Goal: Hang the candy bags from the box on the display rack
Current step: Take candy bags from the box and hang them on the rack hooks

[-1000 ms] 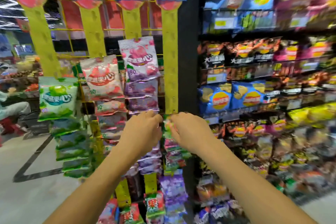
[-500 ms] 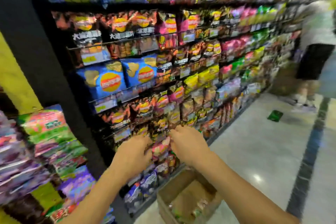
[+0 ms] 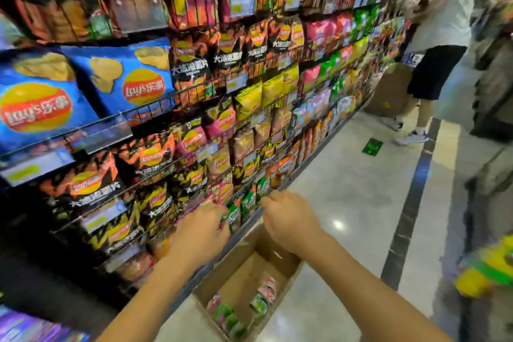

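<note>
Below, green, pink candy bags [image 3: 225, 312] in box [image 3: 242, 266]; left hand [image 3: 198, 233], right hand [image 3: 292, 220] fingers [image 3: 272, 199] curled, grasp unclear

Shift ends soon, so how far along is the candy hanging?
Done: cannot judge, the display rack is not clearly in view. In hand: left hand and right hand are above the open box, fingers curled; no bag plainly held. Left: several candy bags lie in the box, not yet hung.
</note>
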